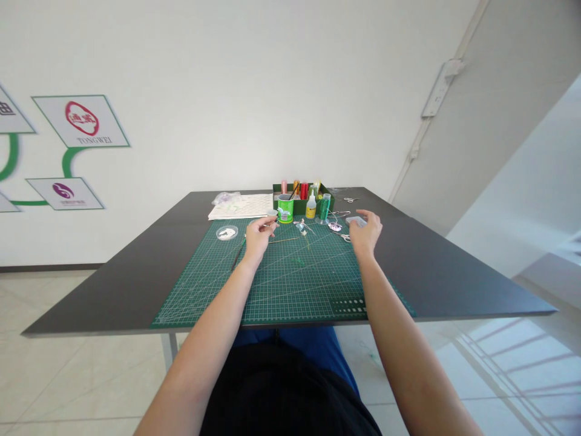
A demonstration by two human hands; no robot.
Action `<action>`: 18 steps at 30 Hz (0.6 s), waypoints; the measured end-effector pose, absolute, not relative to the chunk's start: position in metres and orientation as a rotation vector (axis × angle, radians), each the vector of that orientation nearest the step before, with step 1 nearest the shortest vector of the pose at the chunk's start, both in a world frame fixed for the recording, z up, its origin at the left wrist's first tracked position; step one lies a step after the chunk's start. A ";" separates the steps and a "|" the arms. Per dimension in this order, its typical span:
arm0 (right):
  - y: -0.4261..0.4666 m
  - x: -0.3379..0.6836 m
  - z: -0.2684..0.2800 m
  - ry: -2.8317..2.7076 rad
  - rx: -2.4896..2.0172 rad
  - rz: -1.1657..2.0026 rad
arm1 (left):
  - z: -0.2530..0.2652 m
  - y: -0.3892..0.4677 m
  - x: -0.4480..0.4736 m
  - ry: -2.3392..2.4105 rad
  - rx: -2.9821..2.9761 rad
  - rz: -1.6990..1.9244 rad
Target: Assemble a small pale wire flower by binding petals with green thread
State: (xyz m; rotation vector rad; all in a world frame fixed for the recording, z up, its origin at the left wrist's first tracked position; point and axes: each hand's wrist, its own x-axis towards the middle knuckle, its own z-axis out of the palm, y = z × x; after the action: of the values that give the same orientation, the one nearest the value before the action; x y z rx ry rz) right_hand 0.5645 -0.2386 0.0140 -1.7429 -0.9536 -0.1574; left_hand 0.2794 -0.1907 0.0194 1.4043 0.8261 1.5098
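Observation:
My left hand [259,238] is over the mat's left half, thumb and fingers pinched on something too small to make out. A small whitish round piece [272,212] shows just past its fingertips; I cannot tell whether they touch. My right hand [368,235] is at the mat's right edge, thumb and index finger apart around a clear flat plastic box [356,221]. Between the hands, small pale flower-like pieces with thin stems [301,226] lie on the green cutting mat [290,290]. Left of my left hand is a round clear dish [227,232] with white contents.
A green can [285,209], a yellow-labelled glue bottle [311,206] and a green thread spool [325,206] stand at the back. Behind them is a green box [299,206] of coloured spools. White sheets [240,206] lie back left, scissors [345,238] near my right hand.

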 end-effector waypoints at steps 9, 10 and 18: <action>-0.228 0.501 0.007 -1.498 -1.303 0.387 | 0.014 -0.191 0.288 0.839 1.584 1.459; -0.228 0.494 0.007 -1.534 -1.223 0.523 | 0.013 -0.191 0.288 0.848 1.603 1.452; -0.241 0.461 0.001 -1.549 -0.817 1.264 | 0.011 -0.191 0.290 0.890 1.748 1.408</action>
State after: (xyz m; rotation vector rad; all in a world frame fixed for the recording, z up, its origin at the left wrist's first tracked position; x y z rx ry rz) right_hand 0.4606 -0.2407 0.0012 -0.8173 -1.5491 1.2635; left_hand 0.2898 -0.1915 0.0105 1.7480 0.8900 1.4078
